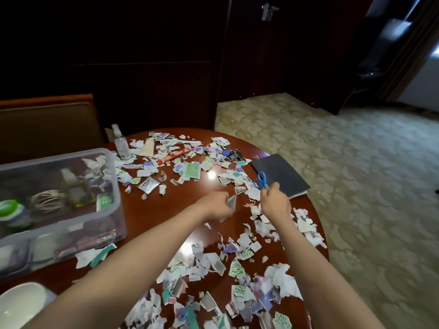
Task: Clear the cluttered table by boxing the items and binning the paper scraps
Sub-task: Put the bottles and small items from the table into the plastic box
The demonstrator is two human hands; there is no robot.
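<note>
Torn paper scraps (213,269) cover much of the round wooden table (180,210). My left hand (217,205) pinches a grey paper scrap (231,202) near the table's middle. To its right, my right hand (275,200) grips blue-handled scissors (260,181), handles pointing up and away. A clear plastic box (59,200) stands at the left and holds a bottle, a whisk and a green-lidded item. A spray bottle (120,142), a red tube (173,156), keys (231,154), a silver sachet (148,185) and a green card (192,170) lie among the far scraps.
A dark notebook (280,175) lies at the table's right edge, just behind my right hand. A white bowl (21,305) sits at the near left corner. A chair back (47,124) stands behind the box. Patterned carpet (356,174) spreads to the right.
</note>
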